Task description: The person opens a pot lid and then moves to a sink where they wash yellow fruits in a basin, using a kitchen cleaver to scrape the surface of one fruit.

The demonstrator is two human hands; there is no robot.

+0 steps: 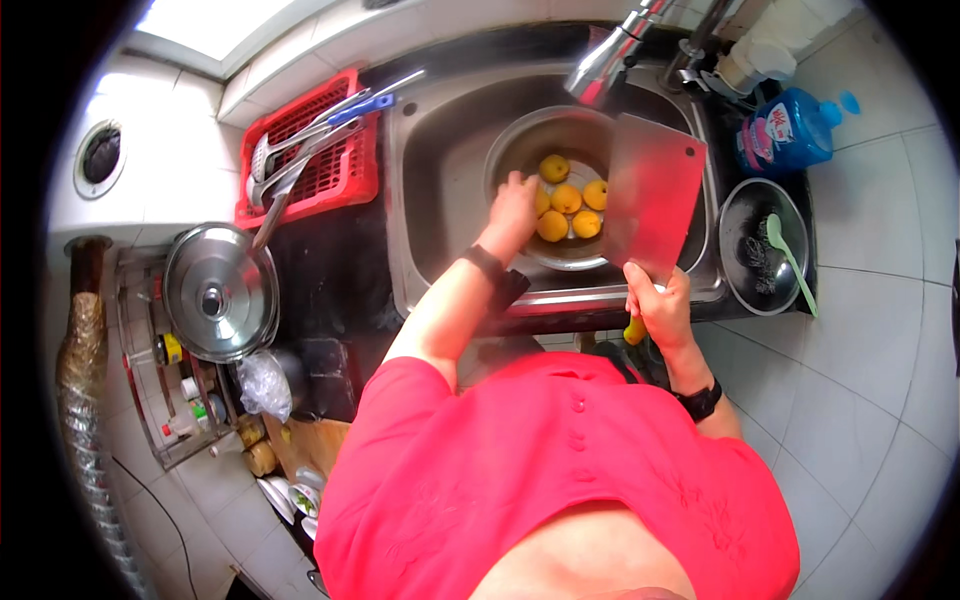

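My right hand grips the yellow handle of a cleaver, whose broad blade points away from me over the right side of a steel basin. The basin sits inside the stainless steel sink. Several round yellow-orange fruits lie in it. At the basin's left rim is my left hand, its fingers reaching down beside the leftmost fruit; whether they hold that fruit is hidden. A faucet head hangs above the basin's far rim.
A red plastic basket with ladles stands left of the sink, and a steel pot lid lies nearer the left edge. To the right are a blue detergent bottle and a bowl holding a scouring pad and a green spoon.
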